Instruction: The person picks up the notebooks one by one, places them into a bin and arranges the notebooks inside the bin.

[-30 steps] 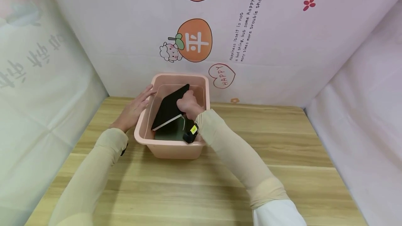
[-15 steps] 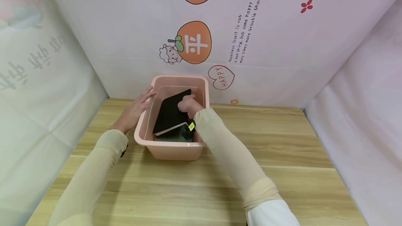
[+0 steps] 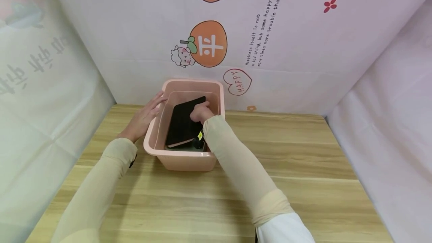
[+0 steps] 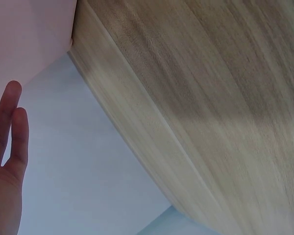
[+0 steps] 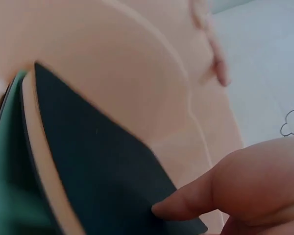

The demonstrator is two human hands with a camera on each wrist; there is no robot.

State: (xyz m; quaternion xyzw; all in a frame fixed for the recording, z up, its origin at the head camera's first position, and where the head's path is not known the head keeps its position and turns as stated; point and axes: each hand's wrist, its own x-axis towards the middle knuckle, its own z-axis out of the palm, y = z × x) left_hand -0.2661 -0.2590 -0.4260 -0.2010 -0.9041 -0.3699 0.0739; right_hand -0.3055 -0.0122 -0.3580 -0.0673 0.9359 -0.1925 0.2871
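Note:
A pink plastic bin stands on the wooden table against the back wall. Inside it is a black-covered notebook, its pale page edge turned toward the front. My right hand reaches in and grips the notebook's right side. In the right wrist view the thumb lies on the black cover; the other fingers are hidden. Beneath it shows a green-covered flat thing, mostly hidden. My left hand rests against the bin's left rim with its fingers extended, two of them visible in the left wrist view.
A white printed cloth hangs behind the table, close to the bin's far side. More white cloth closes off the right, and another sheet hangs at the left. Bare wood tabletop lies in front of the bin.
My right hand has lowered the notebook in the bin, so it lies flatter and covers more of the green thing. The right forearm has shifted left. My left hand stays at the rim.

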